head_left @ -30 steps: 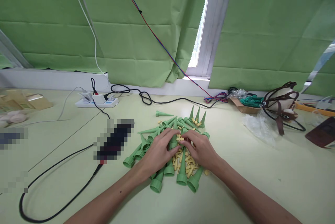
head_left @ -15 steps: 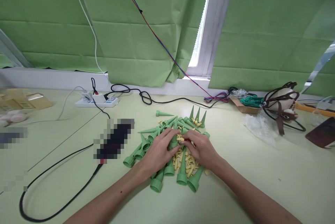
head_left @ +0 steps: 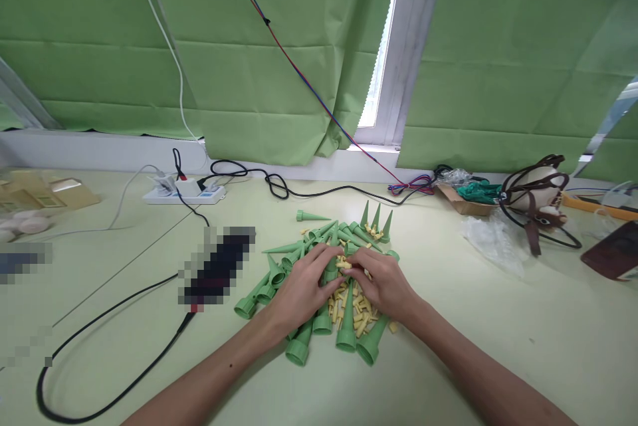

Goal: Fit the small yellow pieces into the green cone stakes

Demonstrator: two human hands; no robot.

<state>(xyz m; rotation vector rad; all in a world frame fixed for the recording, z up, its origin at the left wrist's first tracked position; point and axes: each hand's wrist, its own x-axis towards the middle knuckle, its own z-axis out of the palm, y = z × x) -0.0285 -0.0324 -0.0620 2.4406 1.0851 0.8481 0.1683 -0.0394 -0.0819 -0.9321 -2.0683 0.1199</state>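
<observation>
Green plastic cones and small yellow pieces lie in a heap at the middle of the table. My left hand is over the heap's left part, its fingers bent round a green cone that points away from me. Close to its right, my right hand has thumb and fingers drawn together at a small yellow piece between the hands. The fingertips partly hide what is pinched. Behind the heap, three green cones stand upright with yellow pieces at their bases.
A blurred-out dark device with a black cable lies left of the heap. A power strip sits at the back left. At the back right are a cardboard box, clear plastic and a strapped bag.
</observation>
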